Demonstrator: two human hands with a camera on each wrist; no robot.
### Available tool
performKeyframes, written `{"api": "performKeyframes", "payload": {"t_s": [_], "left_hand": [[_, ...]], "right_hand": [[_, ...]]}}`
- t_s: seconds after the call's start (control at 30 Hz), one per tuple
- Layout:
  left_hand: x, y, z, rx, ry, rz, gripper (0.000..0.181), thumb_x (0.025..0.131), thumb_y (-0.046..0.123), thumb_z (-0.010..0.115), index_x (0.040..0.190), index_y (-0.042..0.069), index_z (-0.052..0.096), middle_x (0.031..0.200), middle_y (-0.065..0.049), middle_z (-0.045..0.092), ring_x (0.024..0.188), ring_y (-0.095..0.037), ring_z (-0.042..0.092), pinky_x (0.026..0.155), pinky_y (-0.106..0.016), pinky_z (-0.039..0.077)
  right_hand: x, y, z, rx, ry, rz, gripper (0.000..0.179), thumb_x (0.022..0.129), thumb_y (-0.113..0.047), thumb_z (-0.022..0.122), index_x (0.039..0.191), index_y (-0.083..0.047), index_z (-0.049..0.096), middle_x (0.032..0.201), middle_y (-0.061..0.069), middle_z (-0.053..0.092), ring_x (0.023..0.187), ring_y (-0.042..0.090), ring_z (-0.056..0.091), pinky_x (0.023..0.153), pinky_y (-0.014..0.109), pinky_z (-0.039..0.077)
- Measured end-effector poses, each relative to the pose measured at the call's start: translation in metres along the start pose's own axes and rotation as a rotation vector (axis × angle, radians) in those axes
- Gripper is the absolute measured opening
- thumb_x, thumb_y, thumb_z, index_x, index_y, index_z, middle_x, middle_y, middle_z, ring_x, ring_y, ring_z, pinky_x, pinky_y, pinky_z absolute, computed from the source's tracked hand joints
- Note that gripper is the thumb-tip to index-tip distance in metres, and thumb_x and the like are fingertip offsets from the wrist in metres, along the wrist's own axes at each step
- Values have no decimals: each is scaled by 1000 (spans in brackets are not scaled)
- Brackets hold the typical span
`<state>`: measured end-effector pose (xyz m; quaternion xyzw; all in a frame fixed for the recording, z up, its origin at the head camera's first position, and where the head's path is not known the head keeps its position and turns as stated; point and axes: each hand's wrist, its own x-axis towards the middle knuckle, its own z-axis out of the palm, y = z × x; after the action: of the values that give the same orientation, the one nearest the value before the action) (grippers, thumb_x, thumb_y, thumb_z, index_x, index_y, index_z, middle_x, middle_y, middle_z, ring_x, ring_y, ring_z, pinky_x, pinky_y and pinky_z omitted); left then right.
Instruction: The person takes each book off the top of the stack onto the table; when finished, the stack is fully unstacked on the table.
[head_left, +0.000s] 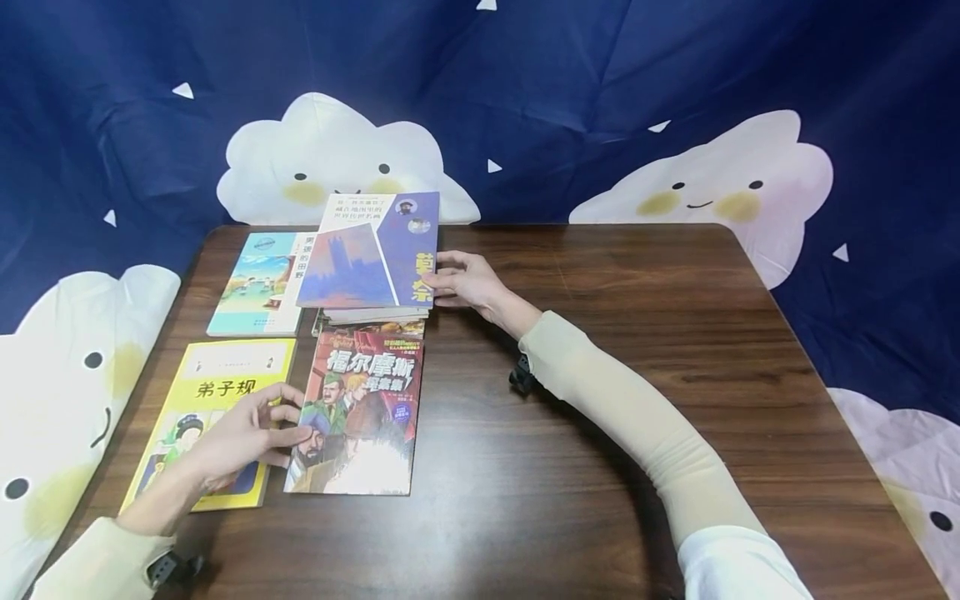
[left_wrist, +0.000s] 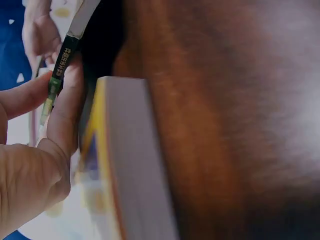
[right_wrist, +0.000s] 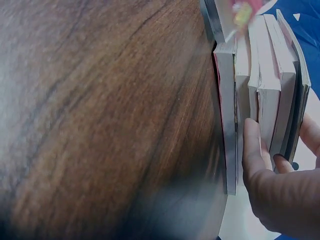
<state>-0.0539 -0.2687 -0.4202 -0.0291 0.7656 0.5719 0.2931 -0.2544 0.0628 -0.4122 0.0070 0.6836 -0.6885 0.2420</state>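
In the head view the left hand [head_left: 243, 431] pinches the Sherlock Holmes book [head_left: 360, 417] before a book stack [head_left: 375, 315] topped by the Monet book [head_left: 345, 267], the left-wrist view shows fingers [left_wrist: 66, 112] clasping a dark-green spine [left_wrist: 62, 57], and the right-wrist view shows the right hand [right_wrist: 280, 192] gripping the top book.

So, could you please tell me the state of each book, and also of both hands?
Left hand: gripping the red book at its left edge.
Right hand: fingers against the right side of the stack.
Red book: closed, front cover showing.
Purple book: closed, on top of the stack.
Stack: several closed books, edges uneven.
Yellow book: closed, partly hidden.
Light blue book: closed, face up.
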Motion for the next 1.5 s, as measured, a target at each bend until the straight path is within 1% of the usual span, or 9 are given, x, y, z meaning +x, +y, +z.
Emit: {"api": "performKeyframes", "payload": {"t_s": [0.13,0.23,0.4,0.53,0.67,0.83,0.93,1.17,1.5], "left_hand": [[0,-7,3,5,1,-35,42,98,10,74,130,0,48,100,-4,64,85,-16,72,68,-39,69],[-1,-7,3,63,23,-54,51,99,12,75,138,-7,49,107,-9,64,88,-18,73,73,-40,70],[-4,7,-5,166,37,-68,60,101,18,73,148,-11,49,124,-24,67,97,-23,77,79,-38,70],[0,20,-19,185,61,-14,64,103,23,71,152,-10,45,134,-30,65,99,-23,77,84,-37,70],[16,33,-40,160,143,47,67,106,31,67,156,-6,42,132,-26,68,99,-16,78,88,-35,69],[48,48,-66,111,220,85,70,108,38,62,161,0,37,115,12,74,96,-4,78,88,-28,68],[68,54,-75,71,245,108,71,108,37,60,163,1,34,106,26,70,94,2,76,89,-24,67],[97,65,-77,-21,245,134,69,108,36,59,165,5,33,123,12,57,103,5,70,96,-25,65],[113,72,-70,-102,243,138,72,107,33,63,166,6,30,131,5,52,104,5,67,98,-28,65]], "right_hand": [[0,1,2,3,-2,4,58,97,-12,77,150,-9,54,139,22,67,83,13,73,105,50,63],[0,0,3,5,-2,-1,58,97,-11,77,150,-9,54,138,22,67,82,13,73,106,51,62],[1,0,5,11,-5,-1,57,97,-11,77,150,-8,55,137,23,68,80,12,73,106,51,62],[1,0,5,17,-11,-1,58,97,-11,77,150,-8,54,135,23,69,81,12,73,107,51,61],[2,-3,4,25,3,-8,60,95,-10,79,150,-7,54,119,14,76,82,13,74,104,48,63],[4,-6,3,43,32,-8,56,96,-11,78,148,-8,57,92,2,77,78,12,75,96,41,67],[4,-7,4,41,49,-8,52,98,-12,76,147,-7,58,88,0,75,74,11,74,89,36,69],[8,-7,8,56,82,-4,47,99,-12,74,144,-5,60,85,2,72,64,10,68,63,22,66],[12,-10,12,97,129,-23,44,99,-8,72,141,-2,61,80,1,72,62,10,68,57,19,63]]}}
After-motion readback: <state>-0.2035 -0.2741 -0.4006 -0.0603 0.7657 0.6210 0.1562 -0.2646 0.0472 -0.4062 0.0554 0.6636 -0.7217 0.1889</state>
